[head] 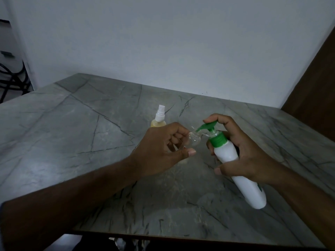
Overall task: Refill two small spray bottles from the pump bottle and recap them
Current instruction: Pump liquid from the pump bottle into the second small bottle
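My right hand (241, 151) grips a white pump bottle (241, 176) with a green collar, tilted over the table, and its index finger rests on the green pump head (208, 126). The spout points into the open neck of a small clear spray bottle (194, 140), uncapped, which my left hand (163, 149) holds with curled fingers. A second small spray bottle (158, 122), filled with yellowish liquid and capped with a white sprayer, stands on the table just behind my left hand, partly hidden by it.
The grey marble-patterned table (90, 142) spreads out around my hands, its near edge at the bottom of the view. A white wall rises behind it and a brown wooden panel (311, 84) stands at the right. Dark cables (10, 78) show at the far left.
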